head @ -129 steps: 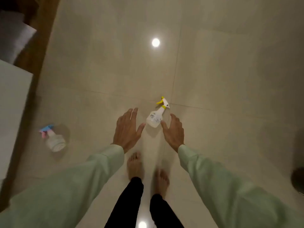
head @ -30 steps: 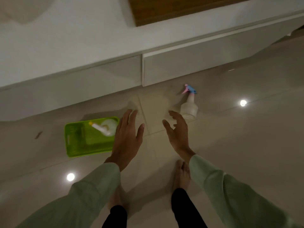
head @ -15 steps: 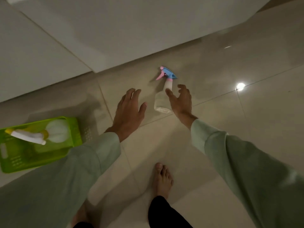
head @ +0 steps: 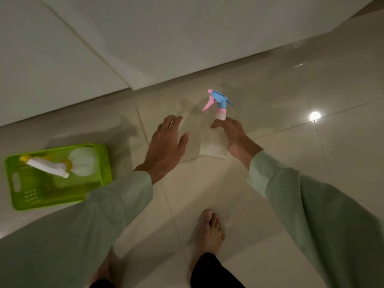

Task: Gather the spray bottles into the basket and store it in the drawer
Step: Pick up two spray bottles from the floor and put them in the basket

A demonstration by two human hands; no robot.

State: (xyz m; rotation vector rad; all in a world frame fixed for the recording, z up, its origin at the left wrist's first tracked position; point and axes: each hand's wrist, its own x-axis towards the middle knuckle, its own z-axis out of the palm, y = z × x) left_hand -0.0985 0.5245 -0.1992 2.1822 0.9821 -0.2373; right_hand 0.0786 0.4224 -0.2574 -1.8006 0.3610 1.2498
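While left hand (head: 166, 142) hovers splayed, right hand (head: 232, 136) clasps bottle (head: 214, 140).

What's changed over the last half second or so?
The right hand has closed around the blue-and-pink spray bottle, which it was only reaching for. The left hand stays open and empty; the yellow-nozzle bottle still lies in the green basket.

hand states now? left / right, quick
Left hand: open, fingers spread, holding nothing.
Right hand: closed around the blue-topped bottle on the floor.
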